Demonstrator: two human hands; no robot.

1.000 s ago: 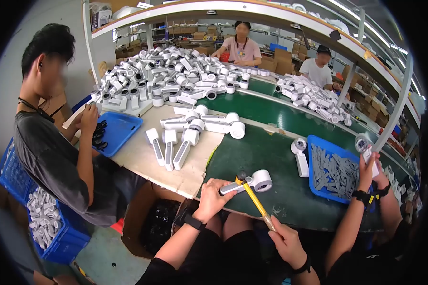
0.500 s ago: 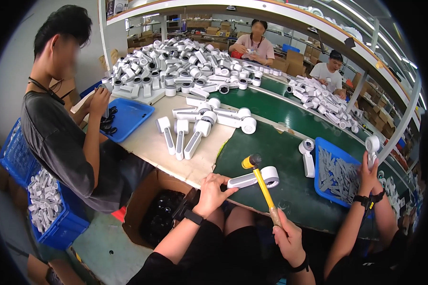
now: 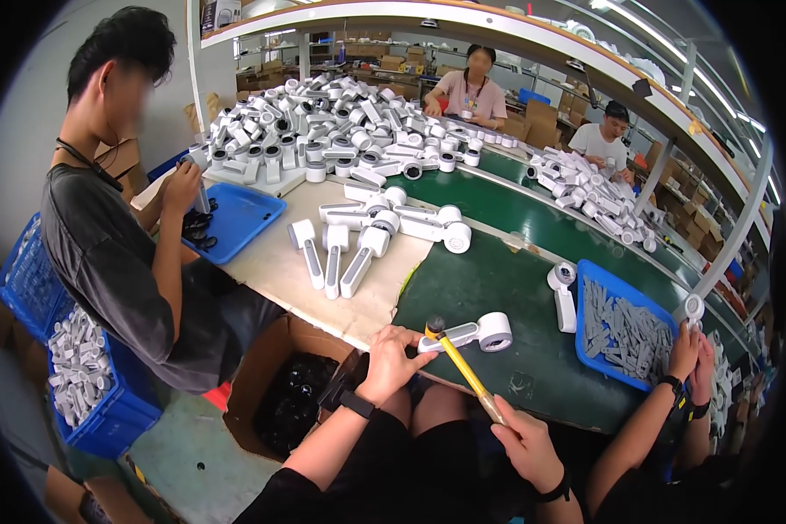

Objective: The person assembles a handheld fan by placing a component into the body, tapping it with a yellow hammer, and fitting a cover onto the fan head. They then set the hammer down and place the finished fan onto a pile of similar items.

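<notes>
Bright, even light from overhead – shadows soft, centre sharp; strong fisheye bending toward the black rim – faces blurred.

Bare green mat (image 3: 498, 288) ahead of my hands; blue tray (image 3: 624, 327) blocks right, white housings (image 3: 349, 253) crowd left.

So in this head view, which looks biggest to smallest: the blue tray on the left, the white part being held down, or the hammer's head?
1. Blue tray, clearly the largest.
2. White part, held down by the left hand.
3. Hammer head, smallest; the right hand grips its yellow handle.
The fisheye bends shapes, but the gaps are wide enough to rank.
</notes>
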